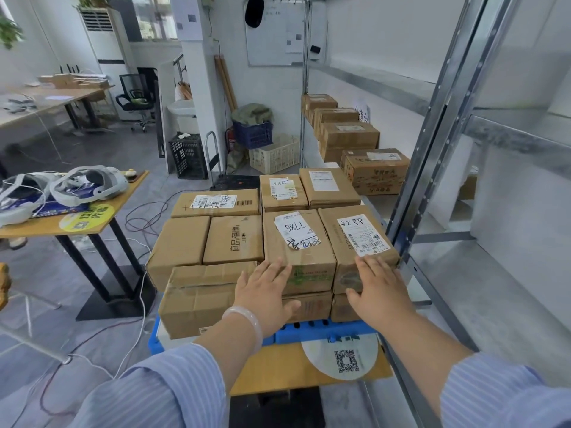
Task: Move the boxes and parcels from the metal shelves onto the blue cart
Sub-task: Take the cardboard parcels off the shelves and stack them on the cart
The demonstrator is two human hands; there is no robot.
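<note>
Several brown cardboard boxes are stacked on the blue cart [324, 332] in front of me. My left hand [265, 295] lies flat with straight fingers against the near face of the box labelled 7786 [296, 242]. With fingers spread, my right hand [378, 288] presses the near end of the box labelled 5288 [358, 239]. Neither hand grips anything. More boxes [375, 169] sit in a row on the metal shelf [457, 273] to the right, further back.
A wooden side table [92, 223] with headsets stands at the left, cables trailing on the floor beside it. A yellow board with a QR sticker [346, 362] lies under the cart's near edge. Crates [273, 154] and an office chair stand at the back.
</note>
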